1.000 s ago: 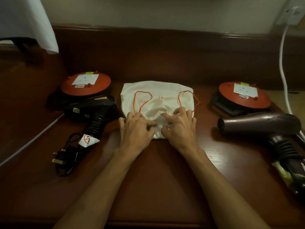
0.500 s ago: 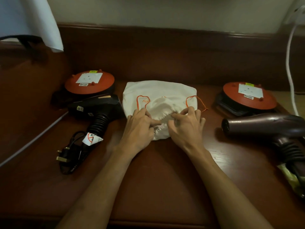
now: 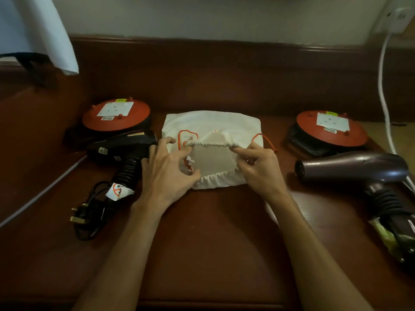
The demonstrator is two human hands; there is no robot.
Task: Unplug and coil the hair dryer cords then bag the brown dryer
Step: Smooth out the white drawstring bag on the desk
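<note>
Our left hand point(image 3: 167, 173) and right hand point(image 3: 260, 169) on the counter point(image 3: 213, 239), fingers point(image 3: 239, 150) grasping the white drawstring bag point(image 3: 211, 124) rim, mouth spread, brown dryer point(image 3: 357, 168) well to our right, black dryer point(image 3: 122, 149) just left

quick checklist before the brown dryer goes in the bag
1. Bag mouth open: ok, both hands spread it.
2. Left hand grip on rim: ok.
3. Right hand grip on rim: ok.
4. Brown dryer within reach: ok, lies right of the bag.
5. Its cord coiled: cannot tell, partly out of view.
6. Orange drawstring clear of the mouth: cannot tell.
</note>
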